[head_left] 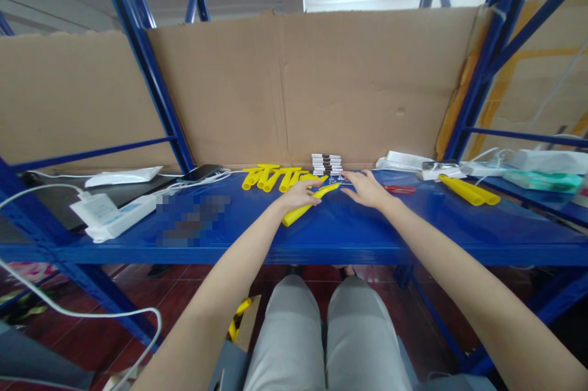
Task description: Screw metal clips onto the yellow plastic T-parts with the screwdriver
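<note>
My left hand (301, 195) is closed at a yellow tube (301, 214), its thumb against the tube's side. The tube slants over the blue shelf, with its round wide end towards me and its narrow, flattened end pointing right. Across from it, my right hand (366, 189) has its fingers stretched out and apart, close to the tube's narrow tip. Small white-and-blue pieces (337, 180) lie between the hands, partly hidden by the fingers. Behind them is a stack of white pieces with dark middles (327, 164). Several yellow tubes (267, 179) lie in a row left of my left hand.
A red tool (399, 189) lies right of my right hand. Farther right are two yellow tubes (466, 190). A white power strip (122, 218), cables and a dark phone (202, 173) occupy the left. Cardboard (321, 84) walls off the back; blue posts (156, 78) flank it.
</note>
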`<state>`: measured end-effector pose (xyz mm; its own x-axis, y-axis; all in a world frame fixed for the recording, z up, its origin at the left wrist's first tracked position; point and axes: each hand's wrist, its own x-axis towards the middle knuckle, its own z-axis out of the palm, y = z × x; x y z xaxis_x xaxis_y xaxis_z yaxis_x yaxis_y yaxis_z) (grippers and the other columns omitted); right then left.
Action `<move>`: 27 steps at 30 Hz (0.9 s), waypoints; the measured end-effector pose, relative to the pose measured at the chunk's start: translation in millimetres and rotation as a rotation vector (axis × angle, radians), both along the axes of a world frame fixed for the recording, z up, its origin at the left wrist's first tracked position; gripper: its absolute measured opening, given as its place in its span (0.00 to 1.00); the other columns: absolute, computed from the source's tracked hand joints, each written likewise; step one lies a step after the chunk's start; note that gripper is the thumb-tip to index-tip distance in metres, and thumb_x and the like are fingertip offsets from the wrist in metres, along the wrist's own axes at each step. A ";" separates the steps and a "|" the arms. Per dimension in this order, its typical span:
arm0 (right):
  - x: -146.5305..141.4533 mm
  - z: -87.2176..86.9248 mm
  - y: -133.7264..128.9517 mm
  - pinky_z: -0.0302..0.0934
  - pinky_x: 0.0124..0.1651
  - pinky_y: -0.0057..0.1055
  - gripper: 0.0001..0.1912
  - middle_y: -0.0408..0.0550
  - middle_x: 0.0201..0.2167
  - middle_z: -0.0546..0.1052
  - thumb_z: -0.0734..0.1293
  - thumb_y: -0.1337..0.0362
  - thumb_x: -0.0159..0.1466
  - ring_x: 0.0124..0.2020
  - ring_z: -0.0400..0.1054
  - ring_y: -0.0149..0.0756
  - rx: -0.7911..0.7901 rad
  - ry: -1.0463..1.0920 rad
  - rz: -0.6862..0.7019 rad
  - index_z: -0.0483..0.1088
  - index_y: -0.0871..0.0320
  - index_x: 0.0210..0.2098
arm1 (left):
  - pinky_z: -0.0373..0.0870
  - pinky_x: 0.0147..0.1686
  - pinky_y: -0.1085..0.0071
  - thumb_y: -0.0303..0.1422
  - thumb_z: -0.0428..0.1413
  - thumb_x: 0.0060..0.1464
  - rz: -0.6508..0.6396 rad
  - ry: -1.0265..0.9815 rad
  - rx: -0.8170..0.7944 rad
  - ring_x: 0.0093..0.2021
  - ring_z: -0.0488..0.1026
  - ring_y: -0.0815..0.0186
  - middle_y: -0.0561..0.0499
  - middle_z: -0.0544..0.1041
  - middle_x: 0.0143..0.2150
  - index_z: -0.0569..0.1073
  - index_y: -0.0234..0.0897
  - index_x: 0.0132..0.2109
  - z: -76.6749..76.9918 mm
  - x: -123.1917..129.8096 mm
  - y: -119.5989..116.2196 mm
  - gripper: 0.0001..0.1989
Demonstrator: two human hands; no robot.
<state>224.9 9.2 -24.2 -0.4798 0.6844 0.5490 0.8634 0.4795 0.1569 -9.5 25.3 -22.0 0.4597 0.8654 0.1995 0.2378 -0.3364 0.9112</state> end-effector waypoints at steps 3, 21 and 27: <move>-8.9 -0.1 -3.8 0.48 0.54 0.41 0.20 0.59 0.50 0.76 0.58 0.61 0.67 0.51 0.68 0.45 0.048 -0.106 0.079 0.66 0.61 0.55 | 0.77 0.38 0.63 0.20 0.67 0.34 -0.047 -0.043 -0.015 0.35 0.76 0.66 0.41 0.72 0.56 0.76 0.39 0.52 -3.1 0.4 2.1 0.33; -13.6 12.6 -16.5 0.46 0.43 0.37 0.21 0.57 0.40 0.80 0.54 0.67 0.66 0.40 0.70 0.41 0.062 -0.144 -0.140 0.71 0.61 0.53 | 0.71 0.25 0.72 0.34 0.59 0.54 -0.080 -0.063 -0.289 0.25 0.74 0.68 0.41 0.80 0.35 0.74 0.30 0.40 14.2 3.5 -19.2 0.10; -15.7 14.9 -17.2 0.49 0.44 0.37 0.19 0.58 0.42 0.79 0.54 0.67 0.66 0.44 0.71 0.44 -0.002 -0.119 -0.219 0.75 0.62 0.44 | 0.66 0.20 0.75 0.32 0.58 0.53 -0.009 -0.023 -0.211 0.21 0.71 0.70 0.45 0.79 0.28 0.74 0.30 0.32 14.5 2.9 -17.9 0.08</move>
<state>209.3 -8.0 -9.2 -0.3814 0.7801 0.4959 0.9222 0.2838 0.2628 -6.6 7.5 -7.6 0.4647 0.8851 0.0250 0.2141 -0.1397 0.9668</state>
